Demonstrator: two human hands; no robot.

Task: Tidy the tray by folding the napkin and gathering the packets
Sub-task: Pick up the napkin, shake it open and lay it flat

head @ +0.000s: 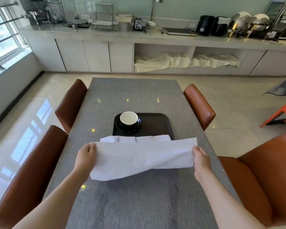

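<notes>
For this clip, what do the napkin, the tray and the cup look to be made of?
Napkin: soft white cloth, probably; it sags and creases between both hands. Tray: dark matte, likely plastic, with rounded moulded corners. Cup: glazed ceramic by its look, glossy black outside, white inside.

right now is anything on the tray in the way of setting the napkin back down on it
Only partly: the cup on its saucer fills the tray's far left corner. The rest visible looks bare; the napkin hides its near edge.
</notes>
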